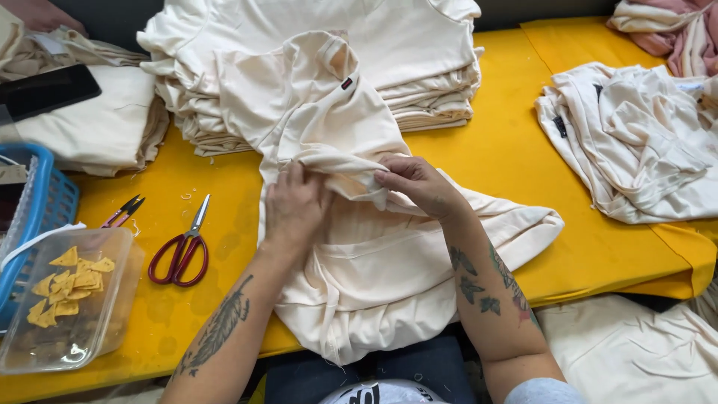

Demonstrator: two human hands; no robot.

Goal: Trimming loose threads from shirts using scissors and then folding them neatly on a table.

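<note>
Left hand [294, 209] and right hand [417, 183], fingers closed, pinch fold of cream cotton garment [351, 247] on yellow table [523, 150]; red-handled scissors [181, 251] lie left.

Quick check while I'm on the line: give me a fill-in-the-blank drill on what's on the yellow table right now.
1. Both hands, left hand and right hand, pinch a fold of the ____-coloured garment.
2. The scissors left of the garment have ____ handles.
3. The clear plastic container holds small ____ tags.
4. Behind the garment, the folded stack rests on the ____ table.

Missing words: cream; red; yellow; yellow
</note>
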